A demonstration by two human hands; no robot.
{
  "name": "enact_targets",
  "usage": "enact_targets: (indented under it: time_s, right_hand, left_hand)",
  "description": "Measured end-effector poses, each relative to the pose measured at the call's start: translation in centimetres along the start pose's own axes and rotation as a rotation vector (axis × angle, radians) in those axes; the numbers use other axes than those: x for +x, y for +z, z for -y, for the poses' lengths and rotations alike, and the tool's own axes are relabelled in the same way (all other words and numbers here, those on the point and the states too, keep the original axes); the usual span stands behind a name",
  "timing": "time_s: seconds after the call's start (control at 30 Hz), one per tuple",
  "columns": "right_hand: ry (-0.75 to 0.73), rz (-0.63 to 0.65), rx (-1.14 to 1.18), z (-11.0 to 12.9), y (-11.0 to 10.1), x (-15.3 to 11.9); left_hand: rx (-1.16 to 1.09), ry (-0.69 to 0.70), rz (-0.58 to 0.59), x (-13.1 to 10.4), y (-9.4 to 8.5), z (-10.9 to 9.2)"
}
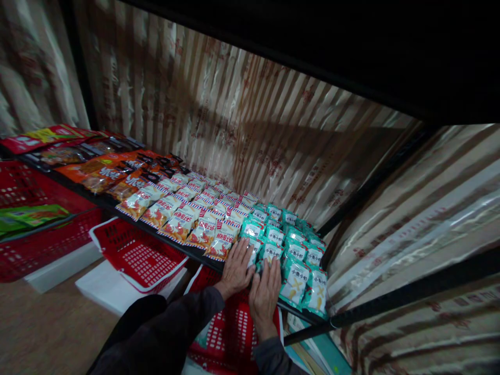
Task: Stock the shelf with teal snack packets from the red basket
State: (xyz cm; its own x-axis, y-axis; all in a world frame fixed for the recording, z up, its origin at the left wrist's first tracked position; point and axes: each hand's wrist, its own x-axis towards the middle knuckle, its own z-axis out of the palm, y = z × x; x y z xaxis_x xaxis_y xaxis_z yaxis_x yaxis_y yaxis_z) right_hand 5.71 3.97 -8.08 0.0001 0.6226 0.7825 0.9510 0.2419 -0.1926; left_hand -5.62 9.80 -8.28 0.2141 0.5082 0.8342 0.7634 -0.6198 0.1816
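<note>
My left hand [236,269] lies with its fingers stretched over a green-and-white snack packet [254,249] at the shelf's front edge. Beside it, my right hand [266,291] rests flat, fingertips on the neighbouring green-and-white packet [272,252]. Both hands are open, thumbs close together. More packets of the same kind, such as this front one [296,281], stand in rows to the right and behind. Just left of my left hand is a white-and-orange snack packet [224,237], part of several rows. My palms partly cover the front packets.
Orange snack bags [105,172] and red bags [42,136] fill the shelf's left end. Below are a red basket [136,255], another red basket [230,333] and a basket with green packets [35,216]. A black shelf post [375,179] and striped sheeting [273,120] enclose the shelf.
</note>
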Motion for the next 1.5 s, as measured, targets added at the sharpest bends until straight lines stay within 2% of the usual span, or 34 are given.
enact_targets:
  time_s: [0.17,0.27,0.4,0.5,0.67,0.83,1.0,1.23,1.37,1.5]
  right_hand:
    - [0.016,0.008,0.057,1.4,0.1,-0.3]
    - [0.030,0.029,0.110,2.5,0.5,-0.4]
    - [0.085,0.079,0.235,4.8,1.0,-0.1]
    - [0.160,0.159,0.348,6.9,1.7,0.9]
    - [0.337,0.238,0.466,9.5,4.4,3.0]
    - [0.429,0.224,0.531,10.3,6.9,3.6]
    - [0.414,0.204,0.510,10.3,7.3,3.3]
    - [0.370,0.200,0.428,10.4,7.5,3.1]
    - [0.293,0.175,0.420,11.1,7.3,3.1]
    - [0.180,0.179,0.418,12.4,7.1,3.5]
  left_hand:
    - [-0.014,-0.015,-0.012,0.2,-1.4,0.0]
    - [-0.001,-0.079,-0.021,0.5,-2.3,0.6]
    - [0.030,-0.230,-0.029,0.7,-3.4,2.6]
    - [0.057,-0.285,0.004,0.8,-4.0,4.8]
    - [0.128,-0.236,0.137,0.0,-3.9,8.0]
    - [0.140,-0.131,0.227,-1.2,-2.4,9.6]
    - [0.110,-0.116,0.220,-1.1,-1.8,9.5]
    - [0.073,-0.147,0.183,-0.3,-2.8,9.5]
    - [0.065,-0.217,0.118,0.4,-3.5,10.6]
    - [0.087,-0.315,0.085,0.8,-4.2,12.6]
